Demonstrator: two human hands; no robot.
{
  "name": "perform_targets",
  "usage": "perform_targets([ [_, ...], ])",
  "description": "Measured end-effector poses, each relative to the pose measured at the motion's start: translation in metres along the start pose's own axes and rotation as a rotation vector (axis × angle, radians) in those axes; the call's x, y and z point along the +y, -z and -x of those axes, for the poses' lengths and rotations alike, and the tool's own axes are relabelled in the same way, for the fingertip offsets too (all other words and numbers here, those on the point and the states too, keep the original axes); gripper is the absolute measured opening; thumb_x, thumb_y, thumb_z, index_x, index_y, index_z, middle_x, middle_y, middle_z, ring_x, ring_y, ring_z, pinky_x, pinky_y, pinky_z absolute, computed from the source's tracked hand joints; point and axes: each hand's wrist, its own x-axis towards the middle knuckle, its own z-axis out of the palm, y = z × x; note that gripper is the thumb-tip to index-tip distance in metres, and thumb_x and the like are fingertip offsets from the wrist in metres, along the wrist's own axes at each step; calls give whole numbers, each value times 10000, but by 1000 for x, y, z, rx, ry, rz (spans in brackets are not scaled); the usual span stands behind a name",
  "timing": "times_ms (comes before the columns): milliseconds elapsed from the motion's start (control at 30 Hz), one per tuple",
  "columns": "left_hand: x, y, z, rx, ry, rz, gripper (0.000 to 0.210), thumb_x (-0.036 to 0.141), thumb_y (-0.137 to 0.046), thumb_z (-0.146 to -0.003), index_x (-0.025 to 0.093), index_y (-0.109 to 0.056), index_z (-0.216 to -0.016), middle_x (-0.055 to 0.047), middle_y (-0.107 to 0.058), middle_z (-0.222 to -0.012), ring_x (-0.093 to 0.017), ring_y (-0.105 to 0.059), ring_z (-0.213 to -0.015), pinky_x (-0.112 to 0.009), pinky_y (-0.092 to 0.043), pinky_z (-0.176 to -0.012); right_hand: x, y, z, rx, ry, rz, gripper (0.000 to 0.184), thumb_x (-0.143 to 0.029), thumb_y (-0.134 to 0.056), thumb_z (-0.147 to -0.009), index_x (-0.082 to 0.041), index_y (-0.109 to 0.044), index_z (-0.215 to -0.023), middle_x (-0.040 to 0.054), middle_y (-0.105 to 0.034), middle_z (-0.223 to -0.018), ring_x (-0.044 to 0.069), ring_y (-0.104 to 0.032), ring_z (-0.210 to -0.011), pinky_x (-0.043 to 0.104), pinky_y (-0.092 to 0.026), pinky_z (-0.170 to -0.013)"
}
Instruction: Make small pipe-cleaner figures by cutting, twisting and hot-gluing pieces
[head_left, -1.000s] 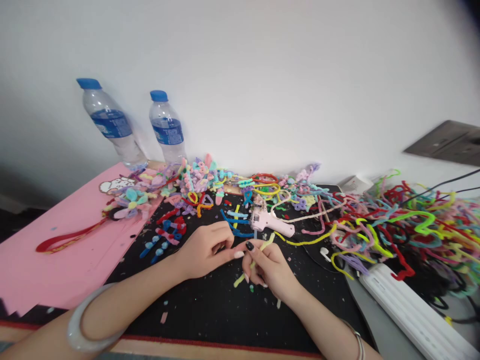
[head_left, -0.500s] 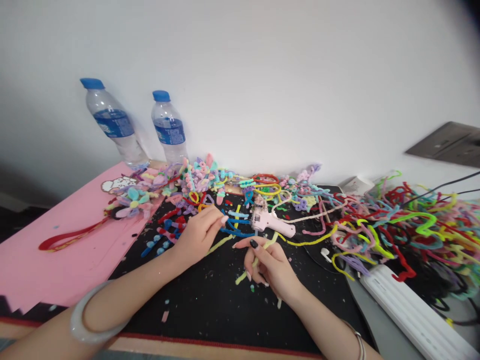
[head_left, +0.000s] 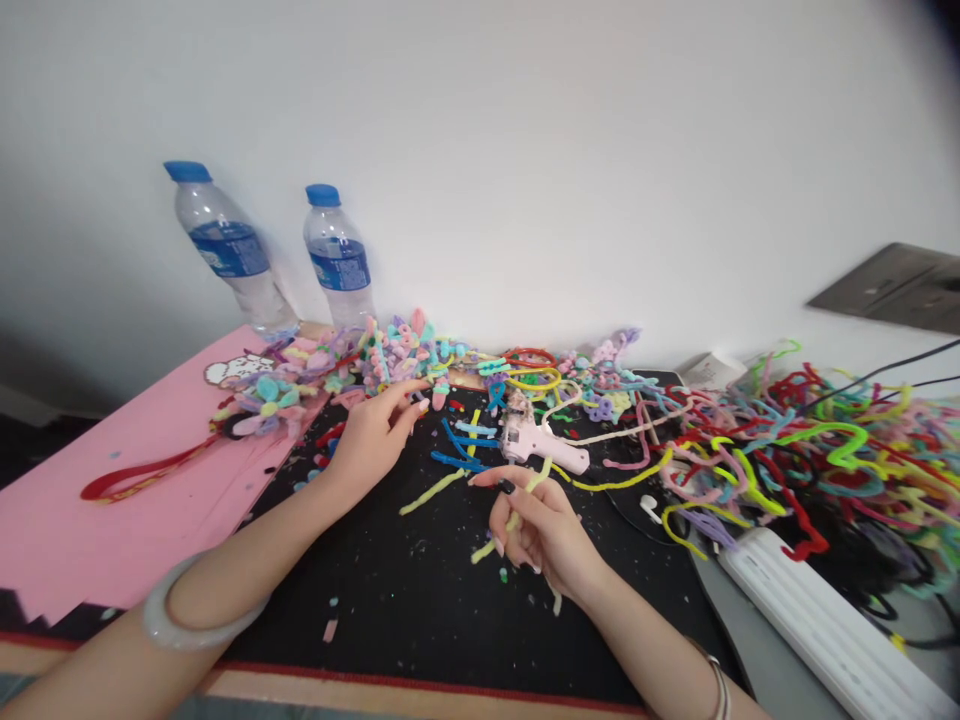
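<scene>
Glue gun (head_left: 546, 444) on mat (head_left: 420, 610), bhd R hand (head_left: 536, 515)

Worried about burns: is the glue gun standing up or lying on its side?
Lying on its side: the glue gun rests on the black mat, handle stretched rightward.

One head-camera view, forward and down, close over the black mat (head_left: 420, 610), pale wall (head_left: 540, 160) beyond.

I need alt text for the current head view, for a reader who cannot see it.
A person's right hand holds a pale yellow pipe cleaner over a black mat; the left hand is near colourful pipe-cleaner shapes. A pale pink glue gun lies beyond the right hand, tangled pipe cleaners at the right, two blue-capped bottles back left.
</scene>
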Motion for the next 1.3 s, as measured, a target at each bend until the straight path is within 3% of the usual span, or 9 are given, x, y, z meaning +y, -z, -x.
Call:
perform_targets([
  [67,2,-2,1,8,1,66,368,271,-459,-868,185,-498,-1224,-34,-638,-889,-127,-573,-635,-236,-451,-602,-1,0,0,-49,-40,-33,342,-355,-552,-831,-105,-557,-1063,-8,-592,-529,46,-408,-280,126,-252,-261],
  [167,7,-4,6,5,-84,157,350,282,-484,-862,191,-530,-1197,-93,-554,-1156,-152,-595,-811,-254,-494,-666,-3,0,1,-121,-111,-77,367,-337,-620,-784,-118,-550,-1070,5,-621,-582,77,-506,-335,151,-383,-303],
  [333,26,-8,21,-337,-232,382,225,274,-546,-842,182,-649,-1019,-82,-609,-992,-152,-594,-806,-253,-496,-690,-1,3,-1,-217,-213,-118,390,-305,-688,-734,-149,-518,-1048,45,-681,-690,156,-665,-536,223,-528,-488],
  [400,35,-11,27,-491,-228,497,197,255,-563,-835,184,-667,-986,-77,-607,-973,-151,-591,-810,-250,-489,-687,1,4,-1,-258,-226,-118,381,-317,-679,-745,-170,-474,-1031,47,-694,-695,156,-662,-516,220,-525,-469],
  [500,42,-16,32,-573,-151,631,116,239,-594,-815,162,-679,-832,-70,-605,-929,-154,-582,-821,-256,-476,-702,4,5,-2,-306,-247,-90,445,-359,-682,-736,-194,-396,-1034,44,-704,-696,123,-599,-392,175,-462,-360],
  [633,40,-19,33,-558,58,749,175,296,-635,-781,136,-604,-718,-42,-617,-795,-130,-577,-702,-246,-474,-643,2,4,-2,-318,-231,-74,456,-442,-639,-756,-203,-356,-1022,52,-700,-697,91,-527,-311,137,-378,-289],
  [833,39,-18,28,-257,339,804,239,333,-577,-820,163,-467,-693,18,-609,-583,-105,-574,-537,-213,-468,-528,-1,-3,-2,-78,44,16,361,-323,-631,-777,-224,-402,-1039,19,-647,-808,104,-586,-494,173,-441,-374],
  [1067,36,-21,33,-318,257,699,141,297,-578,-816,160,-546,-823,6,-633,-639,-139,-628,-598,-244,-501,-580,8,-3,-2,158,201,326,100,-256,-627,-768,-171,-579,-795,-15,-615,-629,75,-511,-464,183,-422,-432],
  [1300,36,-20,34,-379,75,490,157,254,-555,-820,148,-637,-739,-3,-619,-634,-117,-581,-555,-208,-454,-545,5,1,-5,238,243,290,167,-290,-680,-727,-154,-601,-670,-9,-630,-554,74,-489,-387,194,-416,-391],
])
